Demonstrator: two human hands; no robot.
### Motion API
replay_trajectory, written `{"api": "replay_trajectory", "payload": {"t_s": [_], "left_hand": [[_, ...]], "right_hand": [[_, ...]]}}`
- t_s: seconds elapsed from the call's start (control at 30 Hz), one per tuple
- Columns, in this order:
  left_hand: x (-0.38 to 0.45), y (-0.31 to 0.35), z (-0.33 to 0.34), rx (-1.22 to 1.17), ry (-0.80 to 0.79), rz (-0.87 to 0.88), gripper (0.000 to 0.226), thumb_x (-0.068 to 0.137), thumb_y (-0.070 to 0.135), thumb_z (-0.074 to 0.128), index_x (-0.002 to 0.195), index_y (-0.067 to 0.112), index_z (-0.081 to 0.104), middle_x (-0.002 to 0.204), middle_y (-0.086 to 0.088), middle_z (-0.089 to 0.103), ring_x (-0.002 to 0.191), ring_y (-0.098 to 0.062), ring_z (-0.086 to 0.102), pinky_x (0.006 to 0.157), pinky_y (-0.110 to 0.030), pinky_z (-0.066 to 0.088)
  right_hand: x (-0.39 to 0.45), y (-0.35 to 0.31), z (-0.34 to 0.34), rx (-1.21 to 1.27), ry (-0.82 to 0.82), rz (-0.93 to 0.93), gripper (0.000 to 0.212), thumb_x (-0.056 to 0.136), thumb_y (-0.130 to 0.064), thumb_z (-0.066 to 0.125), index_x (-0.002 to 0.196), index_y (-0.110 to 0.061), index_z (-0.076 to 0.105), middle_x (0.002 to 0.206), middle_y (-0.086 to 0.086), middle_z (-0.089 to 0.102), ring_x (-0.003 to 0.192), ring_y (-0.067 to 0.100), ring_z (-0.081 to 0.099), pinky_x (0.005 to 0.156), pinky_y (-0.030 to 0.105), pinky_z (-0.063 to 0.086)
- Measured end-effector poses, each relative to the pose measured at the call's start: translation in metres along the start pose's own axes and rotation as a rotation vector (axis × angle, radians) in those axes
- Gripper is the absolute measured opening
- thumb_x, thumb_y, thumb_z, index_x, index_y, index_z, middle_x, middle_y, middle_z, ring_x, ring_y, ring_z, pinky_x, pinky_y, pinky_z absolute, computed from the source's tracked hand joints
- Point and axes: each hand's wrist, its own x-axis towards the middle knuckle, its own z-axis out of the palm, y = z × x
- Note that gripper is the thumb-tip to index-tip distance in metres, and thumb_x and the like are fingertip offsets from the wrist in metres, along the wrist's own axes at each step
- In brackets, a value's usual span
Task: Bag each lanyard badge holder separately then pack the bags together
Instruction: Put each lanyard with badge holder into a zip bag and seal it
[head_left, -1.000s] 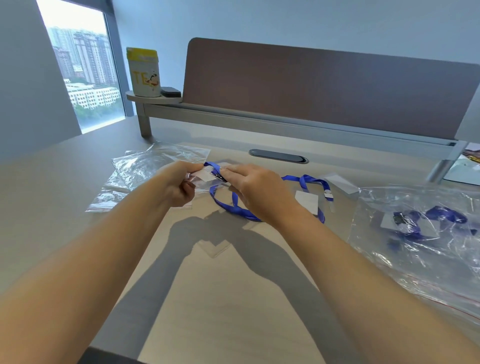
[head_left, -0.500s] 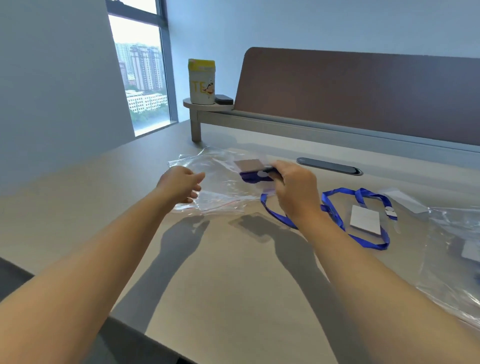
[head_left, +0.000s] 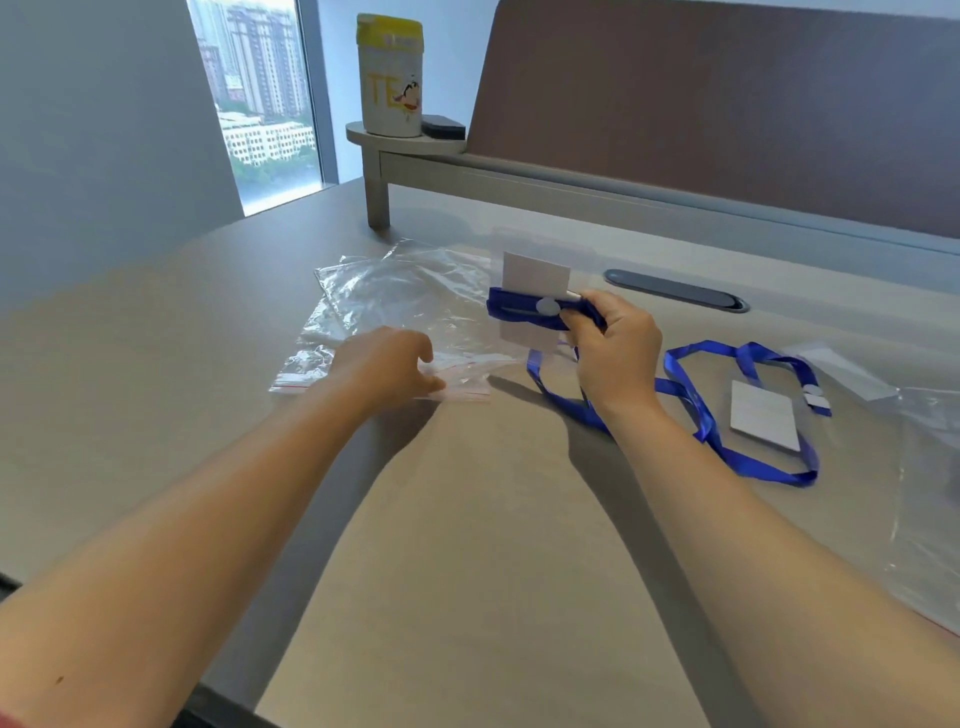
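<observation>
blue ribbon lanyard (head_left: 540, 309) pinched by right hand (head_left: 615, 353), crinkled bag (head_left: 395, 296)

Pale desk (head_left: 467, 571), brown divider panel (head_left: 727, 104), grey walls, daylight through window (head_left: 260, 104).

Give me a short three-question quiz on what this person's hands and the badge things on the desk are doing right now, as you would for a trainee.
1. True or false: the right hand holds a badge holder with its blue lanyard wrapped round it, lifted off the desk.
2. What does the left hand touch? A) the yellow-lidded canister B) the clear zip bags C) the second lanyard
3. Fill in: the second lanyard lies loose to the ____ of the right hand.

Key: 1 true; 2 B; 3 right.
</observation>
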Motion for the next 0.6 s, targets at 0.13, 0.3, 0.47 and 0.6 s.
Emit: {"api": "replay_trajectory", "payload": {"t_s": [0.13,0.3,0.47,0.6], "left_hand": [[0.002,-0.001,-0.002,-0.046,0.077,0.003,0.028,0.093,0.029,0.046,0.106,0.014,0.065,0.11,-0.01,0.066,0.1,-0.03,0.058,0.079,-0.031,0.044],[0.003,-0.003,-0.011,-0.26,0.13,-0.064,0.024,0.089,0.018,0.047,0.1,0.012,0.068,0.107,-0.01,0.068,0.092,-0.027,0.058,0.08,-0.032,0.047],[-0.001,0.0,-0.029,-0.48,0.159,-0.052,0.022,0.089,0.014,0.052,0.102,0.005,0.068,0.106,-0.01,0.067,0.087,-0.019,0.054,0.079,-0.027,0.042],[-0.009,-0.001,-0.05,-0.756,0.167,-0.073,0.017,0.089,0.009,0.053,0.095,0.002,0.067,0.08,-0.005,0.063,0.07,-0.012,0.058,0.069,-0.021,0.042]], "right_hand": [[-0.001,-0.005,-0.001,0.042,0.009,0.012,0.025,0.092,-0.007,0.047,0.113,-0.003,0.061,0.111,0.013,0.065,0.091,0.011,0.051,0.081,0.018,0.042],[-0.002,-0.017,-0.005,0.102,0.031,-0.062,0.025,0.091,-0.004,0.048,0.111,-0.003,0.062,0.108,0.014,0.066,0.089,0.011,0.05,0.08,0.019,0.042],[-0.004,-0.028,-0.005,0.083,-0.026,-0.166,0.024,0.09,-0.004,0.051,0.11,-0.001,0.063,0.105,0.016,0.067,0.087,0.012,0.05,0.075,0.016,0.041],[-0.001,-0.031,-0.009,-0.096,-0.084,-0.241,0.025,0.09,-0.004,0.049,0.11,-0.005,0.064,0.106,0.016,0.066,0.091,0.027,0.057,0.073,0.021,0.038]]}}
